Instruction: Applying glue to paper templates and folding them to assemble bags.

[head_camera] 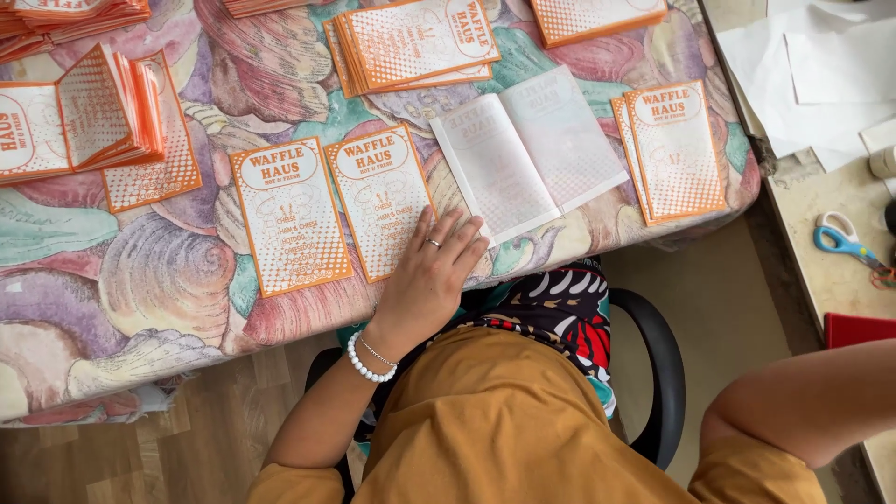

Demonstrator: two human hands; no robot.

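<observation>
Left hand (431,271), grip released, rests flat on an orange leaflet (383,201); folded stacks (415,42) at twelve o'clock, one sheet (527,149) unfolded; right hand unseen.

Orange-white dotted leaflets (290,215); pastel shell-print tablecloth (140,280); blue-handled scissors (845,241); mustard-yellow garment (504,420)

Orange-and-white printed card (384,200): flat, face up, slightly tilted, near the front edge of the floral tablecloth; lower right corner lay under fingertips. Open white booklet (529,149): lay flat just right of it, pages up, angled.
</observation>
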